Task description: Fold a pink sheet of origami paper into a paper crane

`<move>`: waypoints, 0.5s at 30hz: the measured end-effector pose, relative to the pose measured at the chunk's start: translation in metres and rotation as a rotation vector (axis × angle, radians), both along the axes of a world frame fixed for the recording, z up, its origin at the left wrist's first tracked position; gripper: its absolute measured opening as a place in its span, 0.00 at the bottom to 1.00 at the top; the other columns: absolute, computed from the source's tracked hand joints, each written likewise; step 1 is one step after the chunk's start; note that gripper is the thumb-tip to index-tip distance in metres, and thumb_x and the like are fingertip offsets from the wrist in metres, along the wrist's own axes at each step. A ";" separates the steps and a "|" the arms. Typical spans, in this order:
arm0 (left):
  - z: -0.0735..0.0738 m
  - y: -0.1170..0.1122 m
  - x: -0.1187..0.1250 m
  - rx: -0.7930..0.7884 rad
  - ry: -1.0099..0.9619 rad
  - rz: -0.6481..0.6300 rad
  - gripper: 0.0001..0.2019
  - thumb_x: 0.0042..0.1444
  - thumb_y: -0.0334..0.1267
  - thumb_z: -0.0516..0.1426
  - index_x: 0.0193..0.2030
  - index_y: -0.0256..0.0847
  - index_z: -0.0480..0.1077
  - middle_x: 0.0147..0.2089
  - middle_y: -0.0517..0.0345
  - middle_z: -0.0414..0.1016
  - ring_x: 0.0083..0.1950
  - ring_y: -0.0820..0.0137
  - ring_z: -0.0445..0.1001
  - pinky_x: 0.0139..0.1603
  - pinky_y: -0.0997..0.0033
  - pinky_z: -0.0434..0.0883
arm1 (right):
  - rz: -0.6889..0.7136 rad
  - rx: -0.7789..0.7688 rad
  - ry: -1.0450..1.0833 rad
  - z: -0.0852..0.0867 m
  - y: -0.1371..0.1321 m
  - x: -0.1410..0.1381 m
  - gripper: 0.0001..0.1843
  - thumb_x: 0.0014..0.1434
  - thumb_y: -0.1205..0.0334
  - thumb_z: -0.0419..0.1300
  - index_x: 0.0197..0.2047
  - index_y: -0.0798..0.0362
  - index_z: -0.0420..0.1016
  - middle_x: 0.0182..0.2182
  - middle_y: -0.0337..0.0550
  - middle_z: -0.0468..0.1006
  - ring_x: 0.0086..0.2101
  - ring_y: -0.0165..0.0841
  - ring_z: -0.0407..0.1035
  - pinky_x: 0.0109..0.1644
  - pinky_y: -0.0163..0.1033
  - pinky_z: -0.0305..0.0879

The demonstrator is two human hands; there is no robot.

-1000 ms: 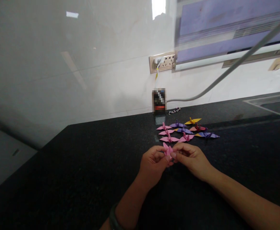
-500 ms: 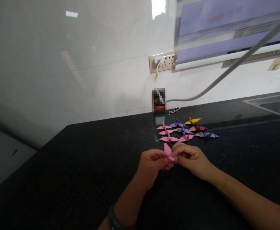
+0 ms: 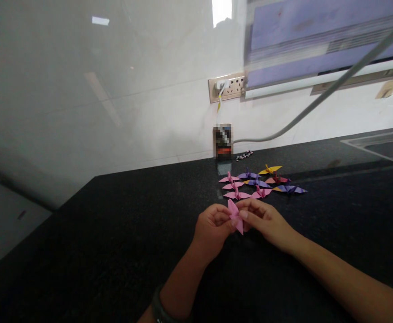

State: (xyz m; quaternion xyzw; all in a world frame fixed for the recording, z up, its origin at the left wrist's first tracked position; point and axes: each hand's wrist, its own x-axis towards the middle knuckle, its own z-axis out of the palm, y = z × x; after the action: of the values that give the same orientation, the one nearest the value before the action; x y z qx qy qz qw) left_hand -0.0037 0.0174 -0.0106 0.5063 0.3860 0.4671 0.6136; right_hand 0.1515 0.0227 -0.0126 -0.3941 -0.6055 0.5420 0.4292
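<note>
Soft, fairly dim daylight enters from the window (image 3: 221,11) at top centre. Pale glare streaks the glossy wall (image 3: 98,89) on the left. The upper right is motion-blurred, and the dark counter (image 3: 115,233) shows faint reflections.

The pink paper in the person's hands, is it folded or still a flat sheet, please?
Folded: the pink paper shows creased pointed flaps, pinched between the left hand and right hand.

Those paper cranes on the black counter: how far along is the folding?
Done: a cluster of finished cranes lies in rows on the counter, pink, purple, yellow and one dark red. In hand: the left hand and right hand both pinch a pink paper piece, still partly folded. Left: finishing it; no spare sheets show.
</note>
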 end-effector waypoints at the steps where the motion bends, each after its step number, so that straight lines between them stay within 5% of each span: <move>1: -0.001 0.000 0.000 0.015 0.004 -0.005 0.10 0.42 0.34 0.60 0.31 0.36 0.62 0.22 0.62 0.70 0.24 0.76 0.69 0.27 0.77 0.64 | 0.023 -0.017 -0.015 0.000 0.000 -0.001 0.12 0.51 0.58 0.56 0.38 0.55 0.67 0.25 0.38 0.68 0.23 0.25 0.63 0.26 0.32 0.60; 15: 0.000 -0.002 0.001 0.026 0.096 0.069 0.13 0.44 0.35 0.58 0.37 0.37 0.61 0.21 0.61 0.70 0.21 0.76 0.66 0.24 0.78 0.62 | 0.012 0.021 -0.076 -0.001 -0.003 -0.003 0.10 0.51 0.56 0.56 0.29 0.56 0.67 0.22 0.38 0.68 0.21 0.24 0.60 0.25 0.30 0.59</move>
State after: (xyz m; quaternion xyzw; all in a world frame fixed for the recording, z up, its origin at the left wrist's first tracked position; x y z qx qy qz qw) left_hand -0.0030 0.0156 -0.0103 0.5225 0.4262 0.4681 0.5712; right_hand 0.1487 0.0202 -0.0136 -0.4062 -0.6295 0.5228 0.4066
